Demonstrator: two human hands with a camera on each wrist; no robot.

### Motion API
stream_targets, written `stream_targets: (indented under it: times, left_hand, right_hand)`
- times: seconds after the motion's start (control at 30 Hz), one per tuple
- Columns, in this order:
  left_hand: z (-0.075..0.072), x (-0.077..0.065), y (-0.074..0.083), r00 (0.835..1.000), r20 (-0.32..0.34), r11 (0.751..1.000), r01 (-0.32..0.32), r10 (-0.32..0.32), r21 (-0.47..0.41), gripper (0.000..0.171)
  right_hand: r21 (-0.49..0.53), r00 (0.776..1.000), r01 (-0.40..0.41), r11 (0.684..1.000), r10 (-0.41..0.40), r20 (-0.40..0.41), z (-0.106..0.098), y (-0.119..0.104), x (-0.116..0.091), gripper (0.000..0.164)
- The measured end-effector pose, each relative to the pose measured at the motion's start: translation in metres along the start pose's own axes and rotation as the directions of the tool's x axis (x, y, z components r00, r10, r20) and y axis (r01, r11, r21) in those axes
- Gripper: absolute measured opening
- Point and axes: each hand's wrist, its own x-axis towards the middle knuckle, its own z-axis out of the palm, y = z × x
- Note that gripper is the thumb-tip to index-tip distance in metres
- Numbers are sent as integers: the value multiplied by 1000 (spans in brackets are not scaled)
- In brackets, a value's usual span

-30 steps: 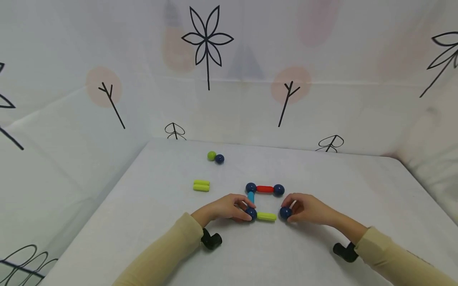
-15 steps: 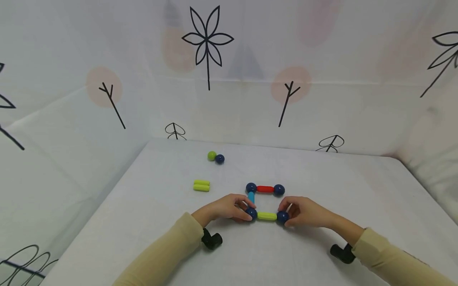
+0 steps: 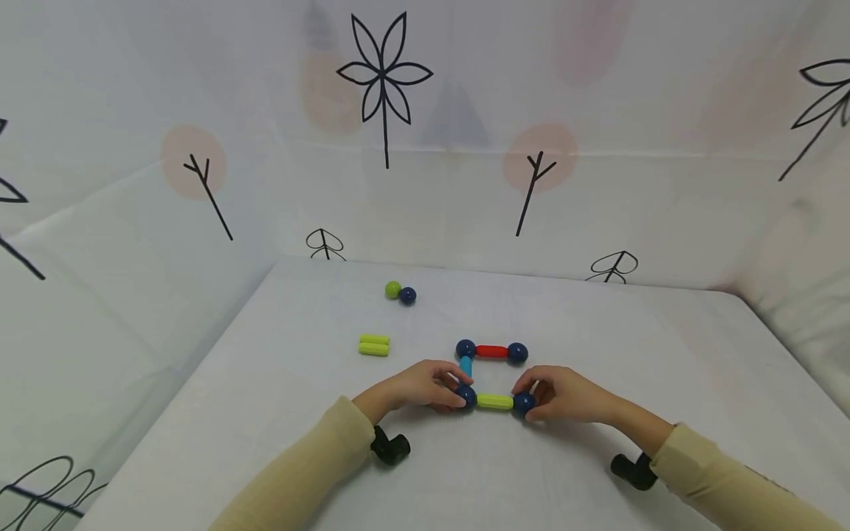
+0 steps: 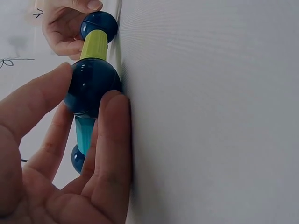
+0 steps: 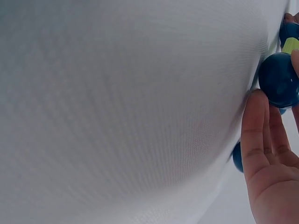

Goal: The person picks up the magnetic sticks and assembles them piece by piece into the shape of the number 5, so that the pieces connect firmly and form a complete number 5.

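My left hand [image 3: 425, 385] pinches a dark blue ball [image 4: 92, 87] at the near left corner of a three-sided frame of balls and rods. From that ball a light blue rod [image 3: 466, 366] runs back to another blue ball [image 3: 466, 349], where a red rod [image 3: 492, 352] leads right to a far blue ball [image 3: 517, 353]. A yellow-green rod [image 3: 494, 401] spans from the left-hand ball to a near right blue ball [image 5: 280, 80], which my right hand [image 3: 561, 394] grips between thumb and fingers. The rod's end meets this ball.
Two yellow-green rods [image 3: 375, 345] lie side by side left of the frame. Farther back, a green ball [image 3: 393, 289] and a dark blue ball [image 3: 408, 296] sit together. A white cloth covers the table [image 3: 598, 332], with a patterned curtain [image 3: 451, 206] behind.
My right hand has moved left with its blue ball, closing the gap to the yellow-green rod's free end. My left hand has stayed on its ball.
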Motion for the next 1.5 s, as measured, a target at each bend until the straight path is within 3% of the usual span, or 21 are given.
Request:
stream_targets:
  times: [0.13,0.33,0.5,0.6,0.83,0.97,1.33,1.5]
  left_hand:
    - [-4,-2,-4,999,-36,999,-24,22,-38,28]
    - [-16,-8,-9,989,-123,997,-75,77,26,27]
    - [-28,-16,-9,972,-197,988,-105,125,112,27]
    - [-37,-21,-11,954,-257,980,-115,154,160,25]
    - [-58,-32,-19,895,-412,969,-76,170,235,21]
    - [-68,-38,-25,870,-465,965,-45,164,257,21]
    - [-82,-46,-40,835,-523,950,3,169,311,23]
    - [-87,-47,-42,837,-530,950,41,137,311,24]
  right_hand:
    - [-3,1000,-1,1000,1,0,0,-1,0,34]
    - [-3,1000,2,1000,-2,1,1,-2,0,34]
    - [-8,1000,7,1000,-7,0,1,-1,1,34]
    - [-5,1000,15,1000,-15,2,1,-2,0,34]
    - [-8,999,39,999,-39,0,1,-2,0,33]
    - [-15,1000,22,1000,-22,0,1,-2,0,34]
    - [-18,1000,21,1000,-21,-1,2,-2,0,34]
    - [-23,1000,5,1000,-5,-1,2,-1,1,34]
